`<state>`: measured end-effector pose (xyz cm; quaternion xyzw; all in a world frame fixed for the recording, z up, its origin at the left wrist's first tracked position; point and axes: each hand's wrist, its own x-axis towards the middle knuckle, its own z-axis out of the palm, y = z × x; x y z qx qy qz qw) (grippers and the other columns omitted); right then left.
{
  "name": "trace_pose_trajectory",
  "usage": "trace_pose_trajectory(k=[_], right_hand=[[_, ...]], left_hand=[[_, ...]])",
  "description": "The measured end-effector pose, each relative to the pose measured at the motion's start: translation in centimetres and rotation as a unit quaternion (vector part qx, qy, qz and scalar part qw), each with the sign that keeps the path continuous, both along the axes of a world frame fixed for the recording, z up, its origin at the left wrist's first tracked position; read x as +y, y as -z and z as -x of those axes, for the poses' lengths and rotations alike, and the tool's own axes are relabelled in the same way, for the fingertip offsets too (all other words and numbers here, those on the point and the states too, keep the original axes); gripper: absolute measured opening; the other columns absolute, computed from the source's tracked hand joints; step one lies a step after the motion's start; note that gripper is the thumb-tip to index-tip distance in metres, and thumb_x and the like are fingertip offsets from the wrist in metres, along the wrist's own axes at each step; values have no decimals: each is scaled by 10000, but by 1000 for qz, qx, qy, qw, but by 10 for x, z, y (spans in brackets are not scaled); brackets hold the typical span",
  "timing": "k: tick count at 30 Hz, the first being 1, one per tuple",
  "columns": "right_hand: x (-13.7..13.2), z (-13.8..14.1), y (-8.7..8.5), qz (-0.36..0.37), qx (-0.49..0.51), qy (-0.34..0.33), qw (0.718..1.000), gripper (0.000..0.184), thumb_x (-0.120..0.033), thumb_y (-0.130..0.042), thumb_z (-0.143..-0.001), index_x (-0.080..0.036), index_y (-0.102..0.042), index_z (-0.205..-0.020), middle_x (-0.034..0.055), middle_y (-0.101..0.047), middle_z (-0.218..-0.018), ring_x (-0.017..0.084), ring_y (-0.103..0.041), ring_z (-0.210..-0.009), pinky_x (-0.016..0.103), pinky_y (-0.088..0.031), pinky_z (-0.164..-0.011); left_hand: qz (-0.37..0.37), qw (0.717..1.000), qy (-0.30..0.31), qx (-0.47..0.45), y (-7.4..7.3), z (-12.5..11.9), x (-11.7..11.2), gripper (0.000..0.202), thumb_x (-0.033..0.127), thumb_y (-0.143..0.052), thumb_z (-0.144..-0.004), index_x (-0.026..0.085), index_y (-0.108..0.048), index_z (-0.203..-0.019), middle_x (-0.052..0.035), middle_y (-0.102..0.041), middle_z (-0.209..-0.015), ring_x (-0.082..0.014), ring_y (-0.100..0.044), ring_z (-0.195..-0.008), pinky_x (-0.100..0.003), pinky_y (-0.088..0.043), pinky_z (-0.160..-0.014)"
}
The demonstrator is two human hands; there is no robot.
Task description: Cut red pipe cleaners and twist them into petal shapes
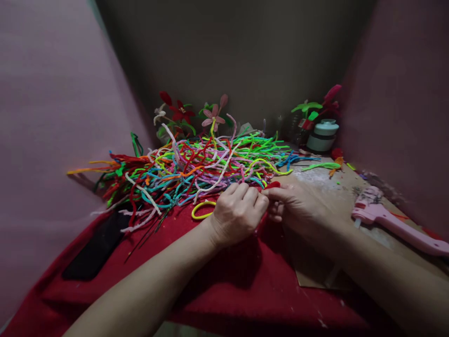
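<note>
Red piece (272, 185) — one, between two hands (241, 207)

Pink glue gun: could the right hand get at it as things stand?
Probably yes; nothing seems to block the right hand from the glue gun, though the hand holds a red piece.

Dim light, soft shadows, stretched edges
</note>
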<state>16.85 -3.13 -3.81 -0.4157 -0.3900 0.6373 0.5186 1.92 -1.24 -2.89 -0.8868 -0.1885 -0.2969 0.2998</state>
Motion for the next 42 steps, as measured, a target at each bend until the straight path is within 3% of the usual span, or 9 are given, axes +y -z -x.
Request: trace_pose_trajectory(k=[4, 7, 10, 16, 27, 29, 34, 38, 42], right_hand=[[4, -9, -2, -43, -31, -18, 998, 200, -239, -629, -678, -162, -500, -547, -52, -435, -450, 65, -366, -404, 219, -261, -401], [5, -18, -3, -79, -109, -8, 991, 170, -255, -637, -698, -152, -554, -590, -31, -495, -468, 80, -430, -423, 227, -316, -430], [5, -23, -5, -94, -123, -15, 988, 161, -269, -665, -688, -150, -581, -619, -26, -527, -499, 83, -459, -448, 227, -353, -462], [-2, -20, -12, -141, -145, -79, 976, 136, -290, -662, -702, -158, -635, -681, -24, -562, -544, 67, -427, -460, 215, -342, -464], [-6, -15, -22, -179, -222, -46, 957, 156, -289, -626, -700, -154, -609, -625, -16, -579, -552, 82, -472, -500, 217, -376, -493], [-6, -14, -19, -170, -212, -35, 962, 174, -295, -629, -693, -153, -588, -600, -20, -560, -530, 78, -453, -478, 218, -359, -475], [1, -3, -2, -45, -86, 41, 994, 250, -295, -629, -660, -181, -455, -521, -70, -395, -406, 56, -318, -357, 219, -218, -370], [5, 2, 8, 23, 2, 56, 998, 289, -277, -650, -620, -191, -406, -491, -74, -366, -390, 49, -287, -334, 221, -197, -349], [5, -3, 5, -29, -33, 84, 996, 277, -290, -646, -658, -183, -435, -514, -67, -398, -402, 53, -322, -348, 217, -215, -361]], left_hand=[[244, 962, 24, -119, -10, 3, 9, 131, 158, -479, -815, 129, -605, -789, -72, -604, -774, -172, -548, -756, -303, -406, -681], [594, 762, 134, -219, -18, 10, 23, 251, 219, -525, -779, 133, -603, -1002, -89, -640, -958, -190, -590, -890, -308, -447, -761], [758, 550, 189, -297, -18, 15, 35, 281, 323, -504, -816, 120, -638, -957, -97, -675, -936, -194, -623, -874, -327, -453, -806], [876, 405, 168, -202, -10, 12, 29, 382, 462, -515, -818, 107, -648, -772, -72, -664, -682, -131, -608, -579, -262, -459, -604], [869, 465, 114, -125, -22, 14, 18, 255, 351, -529, -814, 113, -610, -777, 64, -366, -478, -38, -313, -407, -183, -243, -433], [827, 543, 95, -106, -20, 11, 15, 289, 365, -458, -845, 120, -597, -779, 56, -368, -485, -50, -311, -410, -192, -247, -435], [376, 923, -83, 11, 0, -2, 6, 251, 154, -346, -846, 99, -587, -806, -62, -548, -625, -159, -502, -554, -278, -359, -537], [142, 978, -127, 89, 13, -7, -2, 298, 90, -285, -856, 83, -583, -859, -107, -585, -642, -211, -560, -605, -317, -390, -579], [295, 948, -115, 2, 7, -8, -4, 316, 234, -322, -902, 111, -601, -822, -93, -607, -633, -177, -560, -579, -280, -388, -571]])
